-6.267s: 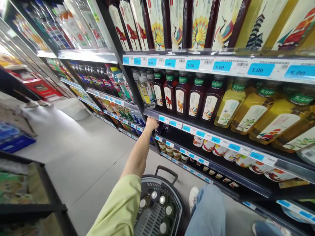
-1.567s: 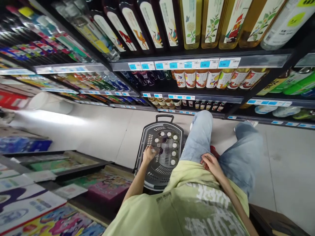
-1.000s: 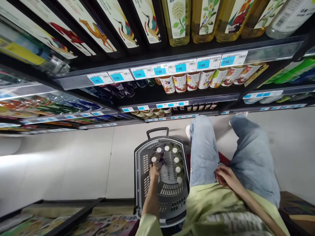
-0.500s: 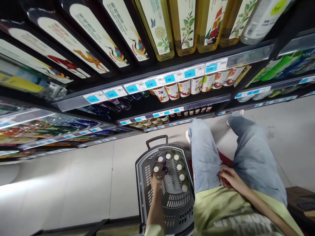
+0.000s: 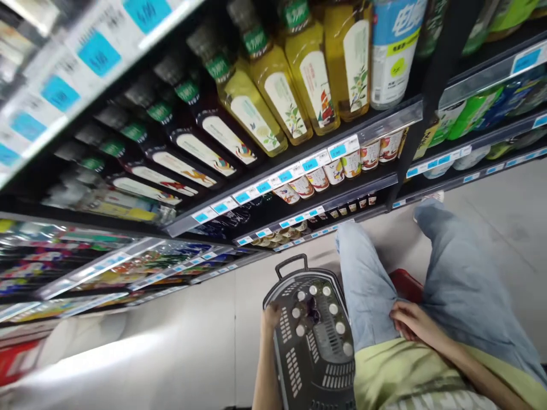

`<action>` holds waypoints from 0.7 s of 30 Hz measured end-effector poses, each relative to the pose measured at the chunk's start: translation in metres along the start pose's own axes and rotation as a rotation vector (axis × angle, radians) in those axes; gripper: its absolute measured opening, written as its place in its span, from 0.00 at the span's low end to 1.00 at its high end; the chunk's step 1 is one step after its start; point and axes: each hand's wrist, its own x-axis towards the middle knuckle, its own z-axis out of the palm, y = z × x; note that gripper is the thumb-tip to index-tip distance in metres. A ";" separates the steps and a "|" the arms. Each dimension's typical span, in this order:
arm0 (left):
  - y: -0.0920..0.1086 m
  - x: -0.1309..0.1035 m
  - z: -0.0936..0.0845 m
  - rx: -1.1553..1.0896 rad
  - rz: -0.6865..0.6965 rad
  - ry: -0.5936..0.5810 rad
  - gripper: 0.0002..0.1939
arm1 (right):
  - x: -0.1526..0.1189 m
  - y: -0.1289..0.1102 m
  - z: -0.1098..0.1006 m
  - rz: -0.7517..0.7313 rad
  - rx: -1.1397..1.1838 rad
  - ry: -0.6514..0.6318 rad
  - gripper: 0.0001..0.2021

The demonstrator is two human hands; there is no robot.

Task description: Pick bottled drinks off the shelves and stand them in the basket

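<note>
My left hand (image 5: 271, 315) is at the left rim of a dark grey shopping basket (image 5: 292, 373), its fingers blurred and partly hidden. I see no bottle in it. Several bottles with white caps (image 5: 340, 328) stand inside the basket along its walls, and a dark purple one (image 5: 313, 314) shows among them. My right hand (image 5: 408, 320) rests on my lap with its fingers loosely curled, and nothing shows in it.
Shelves ahead hold yellow drink bottles (image 5: 258, 117), dark drink bottles (image 5: 228, 139) and printed cups (image 5: 335, 171), with a price-tag rail (image 5: 273, 185) along the edge. My legs (image 5: 367, 285) are right of the basket. Something red (image 5: 405, 285) lies between them.
My left hand has let go of a bottle inside the basket and moved out to its left rim. The view has shifted, showing more of the upper shelf. My right hand stays on my lap.
</note>
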 end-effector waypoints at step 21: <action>0.233 -0.028 -0.384 -0.282 0.635 1.001 0.11 | 0.009 0.012 0.000 -0.082 0.038 -0.059 0.20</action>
